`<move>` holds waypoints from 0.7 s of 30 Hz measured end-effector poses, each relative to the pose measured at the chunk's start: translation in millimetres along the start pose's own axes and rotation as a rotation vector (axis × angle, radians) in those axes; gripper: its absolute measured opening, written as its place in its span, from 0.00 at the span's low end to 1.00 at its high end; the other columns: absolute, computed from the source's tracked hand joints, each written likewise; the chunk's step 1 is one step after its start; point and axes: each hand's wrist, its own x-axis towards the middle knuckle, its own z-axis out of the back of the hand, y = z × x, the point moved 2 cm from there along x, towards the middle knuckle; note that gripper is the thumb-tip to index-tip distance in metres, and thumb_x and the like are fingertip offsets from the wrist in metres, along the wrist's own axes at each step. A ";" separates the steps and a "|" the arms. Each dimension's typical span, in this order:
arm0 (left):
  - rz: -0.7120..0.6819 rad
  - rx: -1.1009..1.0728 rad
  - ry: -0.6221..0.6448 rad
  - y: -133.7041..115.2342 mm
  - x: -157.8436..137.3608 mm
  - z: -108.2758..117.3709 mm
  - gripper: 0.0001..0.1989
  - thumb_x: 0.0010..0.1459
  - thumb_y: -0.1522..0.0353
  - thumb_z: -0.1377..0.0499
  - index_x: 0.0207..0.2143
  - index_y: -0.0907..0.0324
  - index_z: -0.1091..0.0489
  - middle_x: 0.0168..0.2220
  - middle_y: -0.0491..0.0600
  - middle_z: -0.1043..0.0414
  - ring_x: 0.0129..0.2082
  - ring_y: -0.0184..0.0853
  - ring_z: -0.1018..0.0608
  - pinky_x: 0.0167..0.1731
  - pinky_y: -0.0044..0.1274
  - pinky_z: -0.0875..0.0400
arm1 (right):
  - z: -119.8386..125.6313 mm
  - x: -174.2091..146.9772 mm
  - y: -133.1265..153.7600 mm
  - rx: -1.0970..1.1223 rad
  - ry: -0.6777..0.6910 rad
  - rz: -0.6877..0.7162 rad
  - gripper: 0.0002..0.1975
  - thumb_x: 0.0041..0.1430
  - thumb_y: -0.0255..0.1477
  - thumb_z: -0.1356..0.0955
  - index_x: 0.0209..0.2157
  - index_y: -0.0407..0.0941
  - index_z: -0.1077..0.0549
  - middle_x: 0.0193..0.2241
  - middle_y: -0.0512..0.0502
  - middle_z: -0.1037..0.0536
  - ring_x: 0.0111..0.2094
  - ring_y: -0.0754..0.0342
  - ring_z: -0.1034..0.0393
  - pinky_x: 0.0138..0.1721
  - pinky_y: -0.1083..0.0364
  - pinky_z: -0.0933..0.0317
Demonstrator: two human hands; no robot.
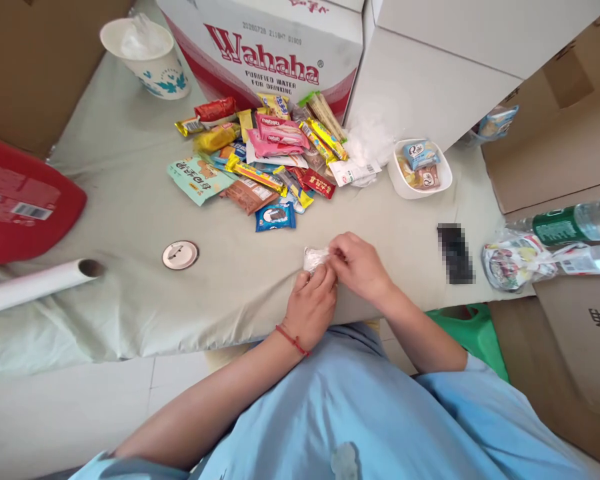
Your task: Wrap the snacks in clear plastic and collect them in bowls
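Observation:
Near the front edge of the cloth-covered table, my left hand point(314, 297) has its fingers curled over a small whitish packet point(314, 259). From the right, my right hand point(359, 263) pinches at the packet's right side, its fingertips meeting those of the left. What the packet contains cannot be made out. Beyond my hands lies a pile of wrapped snacks; a blue snack packet point(275, 217) is the closest of them. To the left, a round pin-back badge point(180, 255) rests with its pin side up.
A Wahaha water carton point(280, 57) stands behind the snacks, a paper cup point(153, 60) left of it. At right are a white bowl point(420, 187) of snacks, a blurred dark object point(456, 255) and plastic bottles point(580, 223). A white tube point(35, 287) and red container point(30, 200) occupy the left.

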 end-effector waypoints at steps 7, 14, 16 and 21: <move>-0.050 -0.198 -0.175 45.1 -58.5 0.5 0.19 0.67 0.71 0.48 0.57 0.56 0.26 0.63 0.57 0.27 0.67 0.49 0.30 0.65 0.45 0.38 | -47.8 5.3 19.4 -0.413 0.136 0.067 0.07 0.70 0.26 0.36 0.45 0.43 0.27 0.44 0.37 0.25 0.44 0.45 0.32 0.45 0.49 0.34; 0.259 -0.272 -0.376 106.3 -105.0 -6.1 0.07 0.64 0.69 0.41 0.44 0.53 0.25 0.50 0.58 0.22 0.68 0.58 0.32 0.64 0.55 0.37 | -67.7 -29.7 20.9 -0.511 0.034 0.144 0.29 0.66 0.43 0.29 0.61 0.40 0.32 0.58 0.31 0.30 0.52 0.38 0.37 0.50 0.40 0.34; 0.307 -0.267 -0.379 108.6 -104.7 -7.8 0.06 0.64 0.69 0.41 0.42 0.53 0.26 0.50 0.59 0.23 0.69 0.59 0.33 0.65 0.56 0.39 | -69.4 -29.7 17.9 -0.477 0.013 0.106 0.21 0.70 0.36 0.32 0.60 0.42 0.31 0.58 0.32 0.29 0.52 0.38 0.36 0.52 0.40 0.34; 0.322 -0.286 -0.425 105.5 -96.6 -20.3 0.06 0.61 0.69 0.39 0.42 0.55 0.26 0.52 0.60 0.24 0.64 0.58 0.28 0.63 0.53 0.35 | -7.7 -20.3 -20.5 -0.304 -0.238 0.035 0.18 0.73 0.27 0.41 0.56 0.45 0.27 0.55 0.34 0.24 0.54 0.41 0.31 0.59 0.41 0.36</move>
